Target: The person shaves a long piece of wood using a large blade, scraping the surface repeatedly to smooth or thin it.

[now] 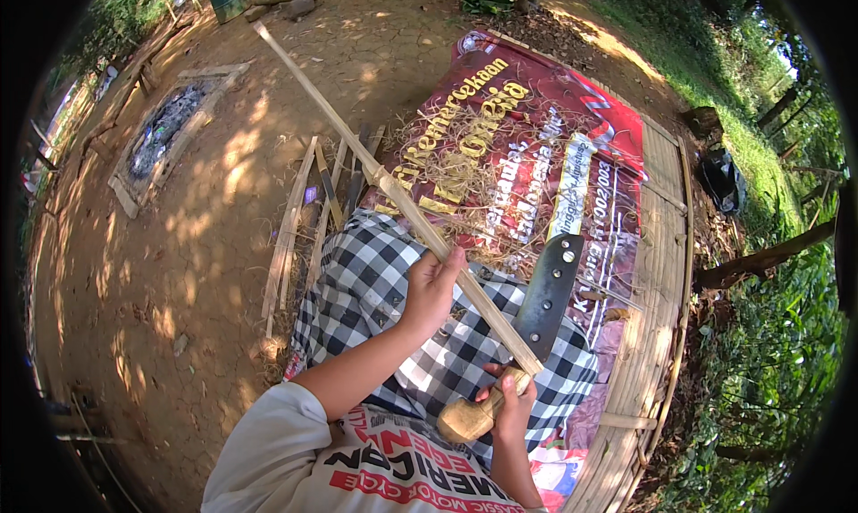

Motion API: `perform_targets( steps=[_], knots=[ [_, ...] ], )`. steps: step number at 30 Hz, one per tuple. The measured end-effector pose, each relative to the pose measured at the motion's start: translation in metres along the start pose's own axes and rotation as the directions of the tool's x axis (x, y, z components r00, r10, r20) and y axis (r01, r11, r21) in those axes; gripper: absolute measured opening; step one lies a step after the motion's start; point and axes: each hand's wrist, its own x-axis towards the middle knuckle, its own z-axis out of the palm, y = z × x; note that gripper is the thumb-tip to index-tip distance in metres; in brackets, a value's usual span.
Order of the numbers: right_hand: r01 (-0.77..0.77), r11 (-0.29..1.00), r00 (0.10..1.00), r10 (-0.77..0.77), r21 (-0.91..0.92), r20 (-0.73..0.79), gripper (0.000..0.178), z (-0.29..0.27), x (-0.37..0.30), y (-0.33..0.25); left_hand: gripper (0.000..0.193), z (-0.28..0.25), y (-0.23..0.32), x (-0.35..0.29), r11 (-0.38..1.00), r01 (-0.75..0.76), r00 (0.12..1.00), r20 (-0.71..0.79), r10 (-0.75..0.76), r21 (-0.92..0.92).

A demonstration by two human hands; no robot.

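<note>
My left hand (433,290) is closed around a long split bamboo strip (407,209), which slants from the far left down toward my lap. In my right hand (513,400) is the wooden handle of a machete (547,291), its broad dark blade pointing up and away, with a row of holes or studs along it. The strip's near end lies close to the machete's handle and the base of the blade; whether they touch, I cannot tell. Black-and-white checked cloth (375,267) covers my lap beneath both hands.
Thin shavings (483,155) are scattered over a red printed banner (617,147) on a bamboo platform (657,272). More bamboo strips (290,222) lie to the left on bare soil. Farther left is an ash-filled fire pit (165,130); a black plastic bag (720,180) sits at right.
</note>
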Motion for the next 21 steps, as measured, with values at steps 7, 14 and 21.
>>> perform_targets(
  steps=[7, 14, 21],
  knots=[
    [0.085, 0.991, 0.99, -0.072, 0.103, -0.123, 0.038, -0.001, 0.013, -0.001, 0.021, -0.003, -0.027, -0.027, 0.986, 0.115, 0.993, 0.056, -0.108, -0.122],
    [0.066, 0.951, 0.973, 0.005, 0.302, -0.23, 0.025, -0.004, 0.023, -0.015, 0.027, 0.001, -0.057, -0.063, 0.983, 0.115, 0.992, 0.062, -0.107, -0.141],
    [0.034, 0.903, 0.989, 0.032, 0.429, -0.147, 0.024, -0.023, 0.025, -0.014, 0.014, -0.001, -0.066, -0.078, 0.892, 0.425, 0.88, 0.298, -0.369, -0.152]
  ],
)
